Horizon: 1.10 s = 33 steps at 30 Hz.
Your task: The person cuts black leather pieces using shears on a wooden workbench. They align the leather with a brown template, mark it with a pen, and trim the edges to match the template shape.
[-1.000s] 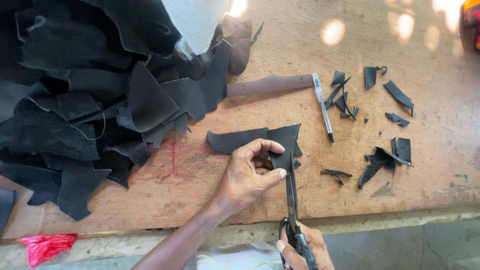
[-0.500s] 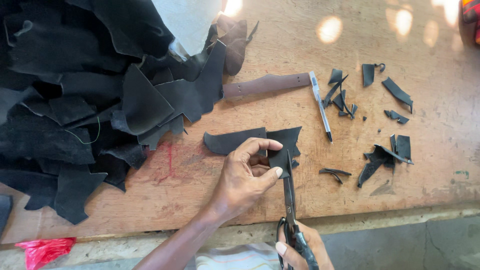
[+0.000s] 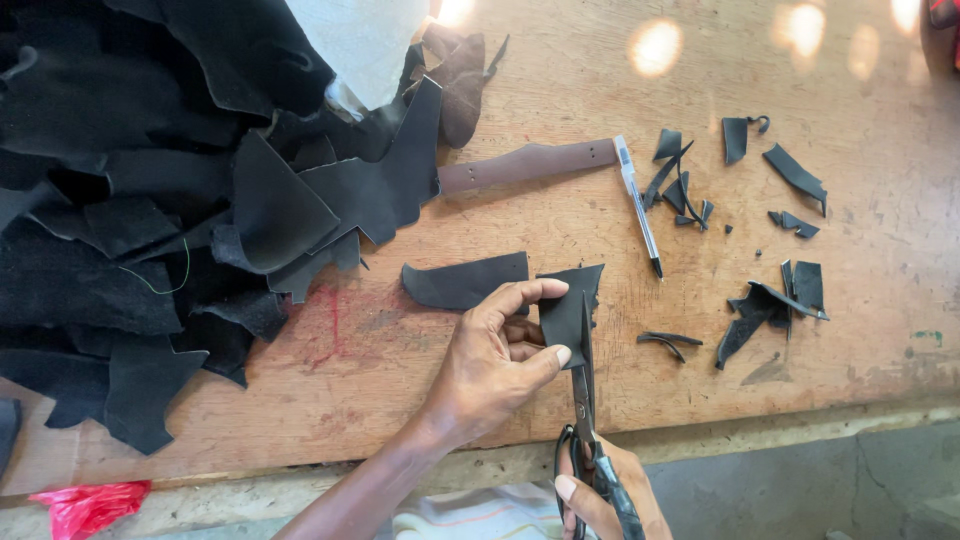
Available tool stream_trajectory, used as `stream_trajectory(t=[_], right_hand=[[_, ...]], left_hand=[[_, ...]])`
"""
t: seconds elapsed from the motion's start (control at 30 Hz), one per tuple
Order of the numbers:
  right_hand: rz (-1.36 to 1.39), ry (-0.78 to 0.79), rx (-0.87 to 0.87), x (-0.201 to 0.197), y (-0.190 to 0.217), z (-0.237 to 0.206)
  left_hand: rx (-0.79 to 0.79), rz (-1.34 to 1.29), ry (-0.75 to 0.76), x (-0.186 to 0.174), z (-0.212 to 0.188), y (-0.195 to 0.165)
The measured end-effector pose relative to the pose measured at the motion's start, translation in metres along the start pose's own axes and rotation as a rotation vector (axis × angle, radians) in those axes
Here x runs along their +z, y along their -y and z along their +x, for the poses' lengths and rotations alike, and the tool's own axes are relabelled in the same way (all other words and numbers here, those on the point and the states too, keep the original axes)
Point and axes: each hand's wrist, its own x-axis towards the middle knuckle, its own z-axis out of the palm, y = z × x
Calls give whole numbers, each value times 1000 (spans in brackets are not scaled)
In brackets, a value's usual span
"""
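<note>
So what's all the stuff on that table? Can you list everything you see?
leather piece being cut: one, black, middle of the table, pinched by the left hand
scissors: one pair, dark, blades in the leather piece
leather pile: one big heap, black, left side of the table
leather strap: one, brown, above the cut piece
pen: one, white and black, beside the strap's end
leather scraps: many small bits, black, right side
white sheet: one, top, on the pile
red plastic bag: one, bottom left, below the table edge
table: one, wooden, tan
left hand: its grip is on the leather piece
right hand: holds the scissors' handles
</note>
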Motion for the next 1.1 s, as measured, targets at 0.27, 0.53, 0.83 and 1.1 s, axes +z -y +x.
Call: stream_trajectory(t=[0.27, 0.53, 0.83, 1.1], right_hand=[[-49, -19, -7, -5, -17, 5], [-104, -45, -84, -3, -24, 3], [-105, -72, -78, -7, -36, 3], [41, 40, -26, -8, -25, -6]], left_hand=[[-10, 1, 3, 0, 1, 1], [-15, 11, -3, 0, 0, 1], [-41, -13, 12, 1, 1, 2], [-36, 0, -30, -3, 8, 1]])
